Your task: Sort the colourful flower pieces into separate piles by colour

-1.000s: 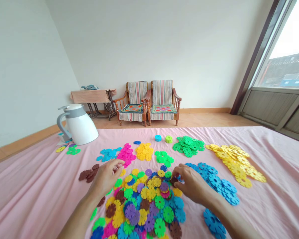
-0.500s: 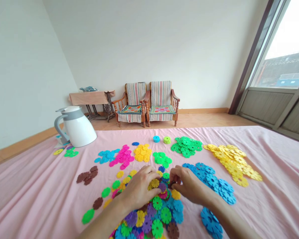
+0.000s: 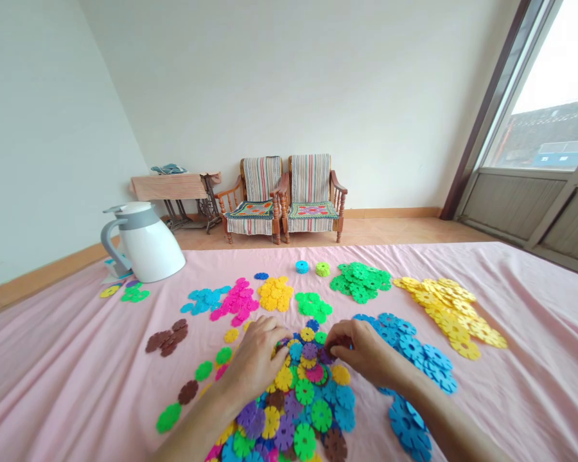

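Observation:
A mixed heap of coloured plastic flower discs (image 3: 298,404) lies on the pink cloth (image 3: 77,378) in front of me. My left hand (image 3: 255,359) rests on the heap's upper left part, fingers curled down over the discs. My right hand (image 3: 361,351) is at the heap's upper right edge, its thumb and fingertips pinched together on a dark disc that is mostly hidden. Sorted piles lie beyond: brown (image 3: 166,337), light blue (image 3: 203,299), pink (image 3: 237,300), yellow-orange (image 3: 275,293), bright green (image 3: 314,305), darker green (image 3: 361,281), yellow (image 3: 455,314) and blue (image 3: 414,351).
A white jug (image 3: 144,242) stands at the far left of the cloth, with a few loose discs (image 3: 125,294) beside it. Two small stacks, blue (image 3: 302,266) and green (image 3: 322,269), sit at the back. Two wooden armchairs (image 3: 284,199), a small table (image 3: 173,189) and a large window (image 3: 553,122) lie beyond.
My left hand moved from the heap's far left edge rightward onto its top. My right hand stayed at the upper right edge, still pinched. Discs at the heap's left got scattered.

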Demonstrator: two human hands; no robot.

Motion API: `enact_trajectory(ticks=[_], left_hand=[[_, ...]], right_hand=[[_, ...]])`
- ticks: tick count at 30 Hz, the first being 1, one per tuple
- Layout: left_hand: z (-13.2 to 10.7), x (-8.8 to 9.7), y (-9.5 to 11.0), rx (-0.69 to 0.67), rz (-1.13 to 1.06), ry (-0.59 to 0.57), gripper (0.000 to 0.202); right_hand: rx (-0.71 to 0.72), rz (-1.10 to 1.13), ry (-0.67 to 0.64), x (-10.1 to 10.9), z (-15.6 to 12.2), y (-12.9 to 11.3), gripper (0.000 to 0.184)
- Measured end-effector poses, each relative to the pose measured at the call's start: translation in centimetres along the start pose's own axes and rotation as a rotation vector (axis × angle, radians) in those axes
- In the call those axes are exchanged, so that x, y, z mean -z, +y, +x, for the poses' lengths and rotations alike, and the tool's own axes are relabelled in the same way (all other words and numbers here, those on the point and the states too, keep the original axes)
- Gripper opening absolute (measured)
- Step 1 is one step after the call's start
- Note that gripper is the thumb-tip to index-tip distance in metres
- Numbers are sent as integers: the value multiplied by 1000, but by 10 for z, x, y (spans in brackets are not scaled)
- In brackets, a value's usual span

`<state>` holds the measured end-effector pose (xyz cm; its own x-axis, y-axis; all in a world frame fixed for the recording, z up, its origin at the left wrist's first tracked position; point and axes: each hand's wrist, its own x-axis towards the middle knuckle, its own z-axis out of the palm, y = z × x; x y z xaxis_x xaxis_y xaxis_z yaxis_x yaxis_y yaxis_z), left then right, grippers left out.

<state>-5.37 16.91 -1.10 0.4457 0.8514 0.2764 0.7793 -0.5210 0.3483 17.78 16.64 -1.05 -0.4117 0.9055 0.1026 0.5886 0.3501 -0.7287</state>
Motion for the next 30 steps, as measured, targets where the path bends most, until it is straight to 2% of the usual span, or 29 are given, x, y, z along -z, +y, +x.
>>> enact_trajectory(ticks=[4,8,12,19,30], left_hand=[[-2,0,6,-29,5,-54,18],[-6,3,-1,2,6,-63,20],[-8,8,-6,20,-19,-125,15],[-7,15,-4,56,-80,-197,14],[-8,17,-7,45,-140,-187,9]], right_hand=[[-10,-55,51,1,0,1,24],[-43,-107,139,3,1,2,22],[-70,-137,174,6,1,1,22],[-103,-255,23,5,-6,3,12],[-116,-300,-30,-3,-10,1,14]])
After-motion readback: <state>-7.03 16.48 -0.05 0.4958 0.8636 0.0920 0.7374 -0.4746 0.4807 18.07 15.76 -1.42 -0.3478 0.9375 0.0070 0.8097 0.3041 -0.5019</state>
